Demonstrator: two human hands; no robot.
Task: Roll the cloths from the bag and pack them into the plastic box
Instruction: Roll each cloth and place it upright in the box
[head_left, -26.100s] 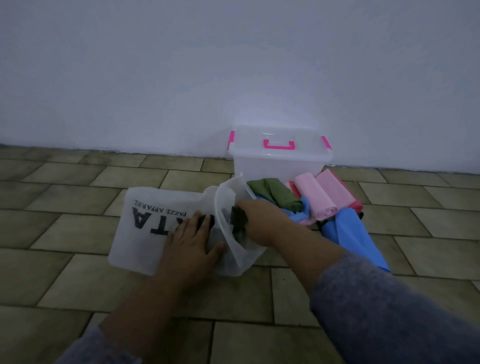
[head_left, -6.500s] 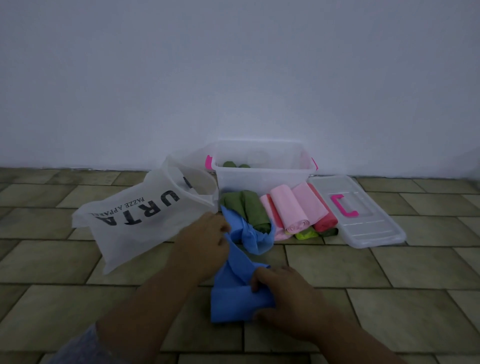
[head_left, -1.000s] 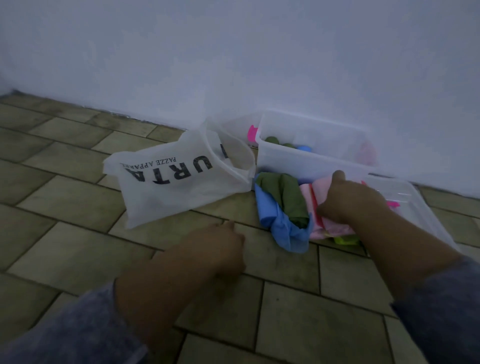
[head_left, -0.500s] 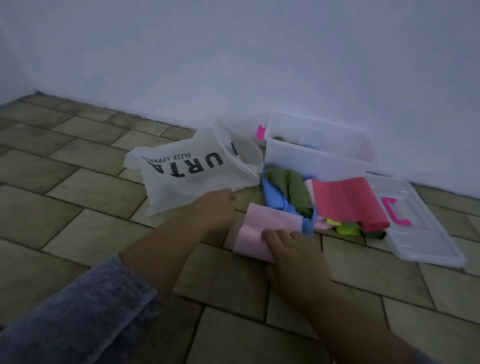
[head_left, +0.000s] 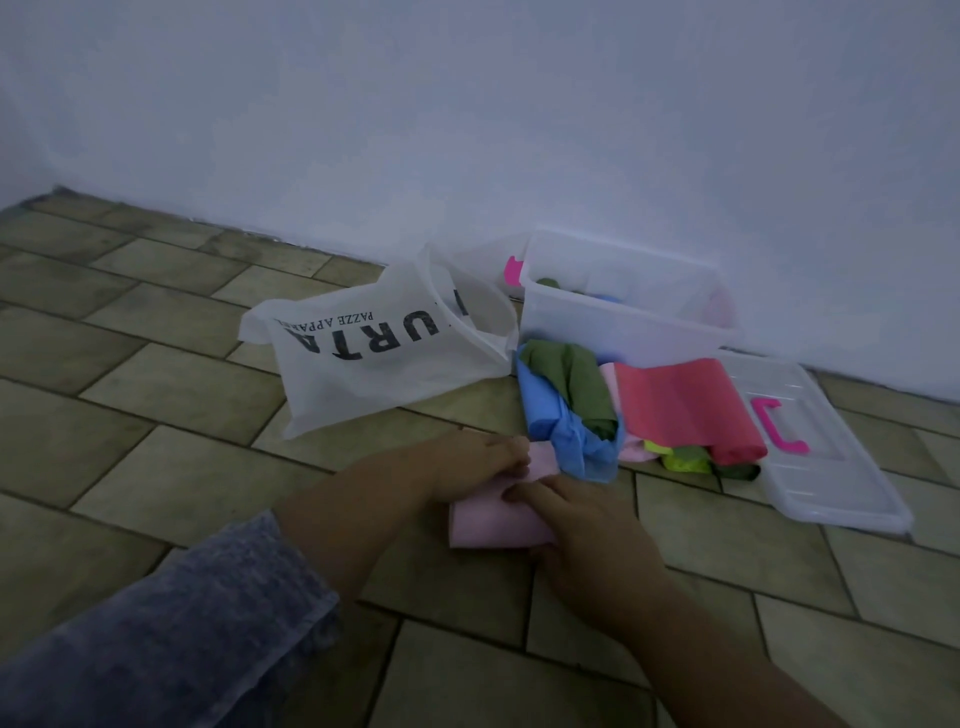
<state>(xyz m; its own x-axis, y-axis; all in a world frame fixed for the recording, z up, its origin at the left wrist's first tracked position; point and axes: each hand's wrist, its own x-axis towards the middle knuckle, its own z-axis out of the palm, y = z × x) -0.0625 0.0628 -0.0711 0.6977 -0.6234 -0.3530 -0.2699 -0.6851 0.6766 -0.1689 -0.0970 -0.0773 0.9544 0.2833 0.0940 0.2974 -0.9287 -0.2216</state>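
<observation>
A pale pink cloth (head_left: 491, 519) lies on the tiled floor in front of me. My left hand (head_left: 480, 460) holds its far left edge with curled fingers. My right hand (head_left: 576, 519) lies over its right part, fingers bent on the fabric. Behind it is a pile of cloths: blue (head_left: 563, 431), olive green (head_left: 576, 387), red (head_left: 685, 410), yellow-green (head_left: 678, 460). The clear plastic box (head_left: 613, 332) stands open by the wall, with a green and a blue cloth showing inside. The white bag (head_left: 374, 358) lies on its side to the left, mouth towards the box.
The box's clear lid (head_left: 831, 467) with a pink handle (head_left: 779, 426) lies flat on the floor to the right of the pile. A white wall (head_left: 467, 130) runs behind everything. Bare tiles (head_left: 130, 415) stretch to the left and towards me.
The pink cloth has come closer to me and looks more folded than half a second ago. My left hand moved from beside it onto its far edge; my right hand stays on it.
</observation>
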